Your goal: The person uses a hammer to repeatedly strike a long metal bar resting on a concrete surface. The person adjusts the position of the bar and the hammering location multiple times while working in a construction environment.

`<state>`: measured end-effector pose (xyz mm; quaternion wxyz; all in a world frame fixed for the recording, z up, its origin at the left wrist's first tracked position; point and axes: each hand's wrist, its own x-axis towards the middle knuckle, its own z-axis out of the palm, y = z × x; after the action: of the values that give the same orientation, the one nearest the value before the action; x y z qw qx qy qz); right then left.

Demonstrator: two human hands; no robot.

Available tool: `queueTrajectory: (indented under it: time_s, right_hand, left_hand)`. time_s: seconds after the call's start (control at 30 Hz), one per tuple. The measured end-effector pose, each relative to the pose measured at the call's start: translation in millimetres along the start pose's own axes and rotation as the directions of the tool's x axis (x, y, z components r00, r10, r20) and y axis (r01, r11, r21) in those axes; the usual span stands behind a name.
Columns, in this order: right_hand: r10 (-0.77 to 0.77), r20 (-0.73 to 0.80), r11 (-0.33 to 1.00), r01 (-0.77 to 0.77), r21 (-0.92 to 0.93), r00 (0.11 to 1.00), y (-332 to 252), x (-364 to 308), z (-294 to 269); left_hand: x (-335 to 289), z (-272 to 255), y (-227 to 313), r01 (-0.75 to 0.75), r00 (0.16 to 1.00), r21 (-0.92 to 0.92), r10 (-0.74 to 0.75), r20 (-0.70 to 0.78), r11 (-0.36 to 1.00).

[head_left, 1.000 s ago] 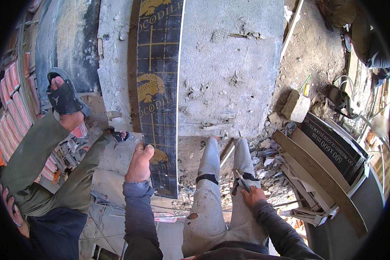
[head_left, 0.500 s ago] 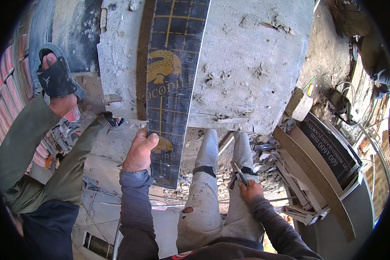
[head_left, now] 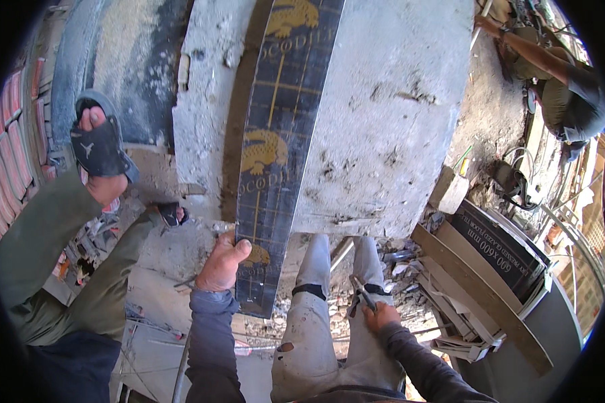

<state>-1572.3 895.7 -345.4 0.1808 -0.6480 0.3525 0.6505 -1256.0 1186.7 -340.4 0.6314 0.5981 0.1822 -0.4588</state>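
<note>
A long dark board (head_left: 269, 195), printed with a grid of yellow lines and yellow crocodile pictures, lies lengthwise over the large rough grey panel (head_left: 383, 127). Its near end juts out past the panel's near edge. My left hand (head_left: 223, 263) grips the left edge close to that end, thumb on top and fingers hidden beneath. In my right hand (head_left: 381, 316), closed beside my right thigh, is a slim metal hand tool (head_left: 361, 290) that points up towards my knee. The exact kind of tool is unclear.
Another person's sandalled foot (head_left: 99, 148) stands at left, and a person (head_left: 558, 101) crouches far right. Beside my right leg are a black carton (head_left: 494, 252) and a long narrow plank (head_left: 484, 299). A rough block (head_left: 448, 190) sits by the panel. Rubble (head_left: 403, 269) covers the ground.
The view has shifted, so the board and panel sit lower in it. More of the crouching person shows. My left hand keeps its grip on the board, my right on the tool.
</note>
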Motion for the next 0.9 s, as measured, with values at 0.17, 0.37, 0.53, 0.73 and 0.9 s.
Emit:
queueTrajectory:
  time_s: [0.17, 0.37, 0.53, 0.73, 0.9]
  right_hand:
    - [-0.062, -0.013, 0.998, 0.062, 0.031, 0.998, 3.0, 2.0, 0.7]
    - [-0.072, -0.05, 0.992, 0.076, 0.096, 0.996, -1.9, -4.1, -3.9]
    - [-0.056, -0.015, 0.987, 0.057, 0.151, 0.998, -10.8, -11.7, -23.1]
    - [-0.083, -0.012, 0.987, 0.084, 0.134, 0.996, -6.0, -7.0, -24.5]
    - [-0.058, 0.034, 0.993, 0.054, 0.108, 0.998, -6.9, -7.0, -30.4]
  left_hand:
    - [1.2, 3.0, 8.3, 0.037, 0.999, 0.016, -0.037, -0.012, 0.999]
    - [0.4, 2.9, -4.0, 0.08, 0.997, 0.07, -0.081, 0.002, 0.994]
    - [-0.2, 19.2, 7.0, 0.131, 0.991, 0.063, -0.13, -0.021, 0.989]
    - [4.0, 39.1, 0.1, 0.133, 0.99, 0.047, -0.131, -0.049, 0.99]
    - [14.4, 62.2, -8.2, 0.123, 0.992, 0.088, -0.125, 0.021, 0.988]
